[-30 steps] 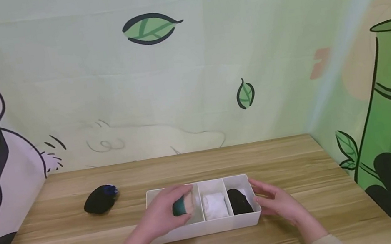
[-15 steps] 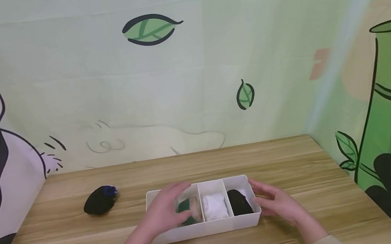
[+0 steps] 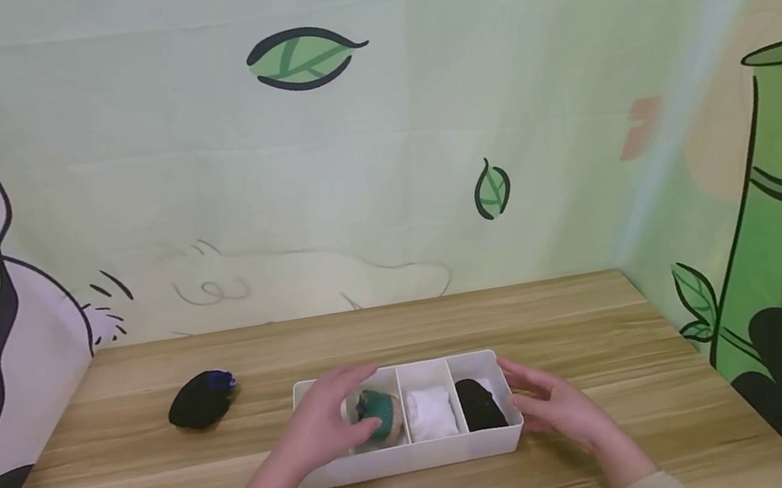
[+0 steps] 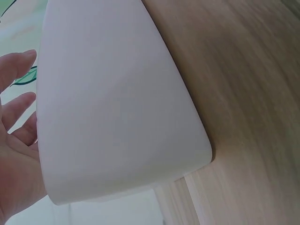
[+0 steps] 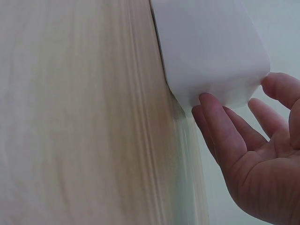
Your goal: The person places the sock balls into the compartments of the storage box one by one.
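Note:
A white box (image 3: 430,454) with three compartments stands on the table. In its left compartment lies a teal and beige rolled-up pair of socks (image 3: 382,416), partly hidden by my left hand (image 3: 321,425). That hand hovers over the compartment's left side, thumb and fingers spread apart, the thumb in front of the teal roll. A white cloth roll (image 3: 431,413) fills the middle compartment, and a black roll (image 3: 479,404) sits in the right one. At the box's right end, my right hand (image 3: 547,399) touches the wall with extended fingertips (image 5: 206,99).
A black roll with a blue end (image 3: 200,401) lies on the wooden table (image 3: 562,320), left of the box. Behind the table hangs a printed backdrop (image 3: 199,180) with leaves and bamboo.
The teal and beige socks have gone down from my left hand's grip into the left compartment, and its fingers have let go. My right hand stays at the box's end.

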Demonstrator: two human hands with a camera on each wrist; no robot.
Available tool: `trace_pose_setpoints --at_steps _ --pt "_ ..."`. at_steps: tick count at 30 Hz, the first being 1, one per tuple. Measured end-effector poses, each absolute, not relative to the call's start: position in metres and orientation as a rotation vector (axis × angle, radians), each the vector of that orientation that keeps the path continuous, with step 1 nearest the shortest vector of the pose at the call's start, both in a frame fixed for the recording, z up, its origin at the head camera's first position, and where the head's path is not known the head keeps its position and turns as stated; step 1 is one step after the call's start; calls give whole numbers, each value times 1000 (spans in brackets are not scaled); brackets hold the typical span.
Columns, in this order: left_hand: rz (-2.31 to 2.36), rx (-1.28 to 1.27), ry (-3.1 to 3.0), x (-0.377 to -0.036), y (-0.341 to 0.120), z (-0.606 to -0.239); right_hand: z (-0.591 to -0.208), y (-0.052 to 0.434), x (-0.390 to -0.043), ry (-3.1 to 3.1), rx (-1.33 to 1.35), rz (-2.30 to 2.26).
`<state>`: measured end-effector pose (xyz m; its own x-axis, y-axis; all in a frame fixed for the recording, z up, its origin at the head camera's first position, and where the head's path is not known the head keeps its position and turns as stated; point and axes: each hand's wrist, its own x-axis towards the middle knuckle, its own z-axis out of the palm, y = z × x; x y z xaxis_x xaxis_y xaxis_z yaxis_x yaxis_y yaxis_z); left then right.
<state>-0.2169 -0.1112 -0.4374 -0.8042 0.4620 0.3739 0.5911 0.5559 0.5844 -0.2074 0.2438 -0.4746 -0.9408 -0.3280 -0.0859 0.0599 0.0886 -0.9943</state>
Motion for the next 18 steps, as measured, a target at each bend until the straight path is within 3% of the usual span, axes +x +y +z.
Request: trace_pose_setpoints --at_steps 18 --pt "-1211 -835 -2559 -221 -126 -438 -477 244 -209 2082 -253 -1930"
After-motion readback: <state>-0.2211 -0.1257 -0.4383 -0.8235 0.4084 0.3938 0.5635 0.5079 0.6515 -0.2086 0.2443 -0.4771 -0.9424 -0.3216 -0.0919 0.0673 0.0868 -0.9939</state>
